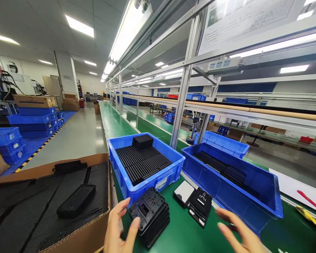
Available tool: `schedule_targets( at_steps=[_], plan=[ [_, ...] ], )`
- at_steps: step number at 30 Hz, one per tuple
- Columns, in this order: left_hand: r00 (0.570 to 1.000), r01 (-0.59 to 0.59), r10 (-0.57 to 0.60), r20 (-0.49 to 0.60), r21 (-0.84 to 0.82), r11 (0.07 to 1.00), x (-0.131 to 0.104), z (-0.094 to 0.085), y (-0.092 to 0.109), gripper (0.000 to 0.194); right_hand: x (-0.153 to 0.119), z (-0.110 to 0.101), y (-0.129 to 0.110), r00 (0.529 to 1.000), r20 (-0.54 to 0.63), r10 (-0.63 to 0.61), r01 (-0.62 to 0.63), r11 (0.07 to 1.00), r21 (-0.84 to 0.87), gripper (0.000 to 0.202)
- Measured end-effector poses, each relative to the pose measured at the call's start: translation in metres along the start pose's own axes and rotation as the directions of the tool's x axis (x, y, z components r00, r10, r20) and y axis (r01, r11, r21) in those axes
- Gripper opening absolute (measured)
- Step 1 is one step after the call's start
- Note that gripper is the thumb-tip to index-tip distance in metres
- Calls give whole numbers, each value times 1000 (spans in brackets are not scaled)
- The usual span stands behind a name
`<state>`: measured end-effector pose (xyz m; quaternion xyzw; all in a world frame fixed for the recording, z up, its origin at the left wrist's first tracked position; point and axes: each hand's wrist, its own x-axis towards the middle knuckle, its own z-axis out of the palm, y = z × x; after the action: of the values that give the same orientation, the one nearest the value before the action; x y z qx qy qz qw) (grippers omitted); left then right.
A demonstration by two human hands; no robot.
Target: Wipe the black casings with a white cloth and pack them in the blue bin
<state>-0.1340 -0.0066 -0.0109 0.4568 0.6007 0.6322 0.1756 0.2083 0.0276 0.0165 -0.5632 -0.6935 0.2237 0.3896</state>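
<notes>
My left hand [121,226] is open, thumb and fingers apart, at the near left corner of a stack of black plastic housings [152,214] on the green bench; I cannot tell whether it touches them. Over the bench to the right, my right hand [237,228] hovers open with nothing in it. Between the hands lie black plates [201,205] with small slots and white edges. Beside them rests a black part with a white face [184,193]. Behind the stack stands a blue bin [144,188] filled with rows of thin black parts [142,160].
A cardboard box [76,232] of black parts stands at the left. A long blue bin [234,189] with black pieces sits at the right. Metal uprights [183,105] rise behind the bins. A red pen [309,200] and a yellow-handled tool [309,216] lie far right.
</notes>
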Motion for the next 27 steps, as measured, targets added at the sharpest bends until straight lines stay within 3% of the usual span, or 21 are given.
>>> schedule_targets(
  at_steps=[1,2,3,4,5,6,7,8,11,13,14,15,16,18,19,20,21,23,25,27],
  plan=[
    [986,156,-164,-44,-150,976,-2,-5,-6,64,16,24,-12,985,155,76,-96,987,127,65],
    [932,345,-362,-9,-284,894,-3,-10,-12,76,33,48,-24,940,322,117,-192,958,214,78],
    [834,538,-543,102,-371,757,-2,-14,-17,89,49,72,-33,866,466,180,-326,910,256,94],
    [707,699,-660,253,-391,599,1,-16,-21,99,64,94,-41,809,547,217,-405,879,251,104],
    [578,813,-708,405,-358,459,4,-17,-23,104,75,113,-47,751,616,239,-470,848,245,111],
    [476,880,-697,537,-302,368,9,-16,-24,105,84,129,-51,705,665,246,-514,823,242,114],
    [414,909,-655,632,-247,336,14,-14,-22,102,90,141,-55,673,703,229,-538,804,253,112],
    [391,913,-607,691,-210,349,18,-10,-18,96,93,150,-58,645,739,194,-555,784,279,107],
    [389,897,-570,724,-157,412,23,5,-4,77,87,161,-68,603,795,62,-586,711,389,87],
    [398,895,-590,702,-159,416,19,15,1,73,77,157,-71,624,781,14,-590,664,459,77],
    [423,889,-586,691,-190,417,15,19,1,77,71,153,-70,649,761,1,-582,644,496,74],
    [475,866,-568,672,-240,439,10,23,-1,85,64,149,-66,680,733,-7,-566,631,531,76],
    [553,817,-533,640,-294,496,5,25,-5,97,58,145,-60,713,701,-13,-539,629,560,80],
    [740,629,-388,549,-362,688,-8,30,-16,121,44,137,-43,786,616,-56,-424,676,602,95],
    [809,505,-287,514,-356,786,-14,31,-23,131,37,134,-33,824,557,-102,-325,721,612,103],
    [844,389,-190,502,-328,861,-19,33,-31,136,30,132,-22,859,488,-153,-209,766,608,111],
    [849,300,-114,517,-293,908,-24,34,-38,138,22,130,-12,887,419,-193,-99,808,581,115],
    [806,206,-31,591,-232,951,-32,36,-53,131,7,128,6,926,314,-210,30,870,493,108],
    [748,146,-7,664,-154,977,-38,37,-65,119,-7,127,20,946,293,-140,11,917,400,92],
    [701,92,1,713,-93,991,-41,38,-73,114,-18,127,29,942,326,-84,-30,944,329,91]
  ],
)
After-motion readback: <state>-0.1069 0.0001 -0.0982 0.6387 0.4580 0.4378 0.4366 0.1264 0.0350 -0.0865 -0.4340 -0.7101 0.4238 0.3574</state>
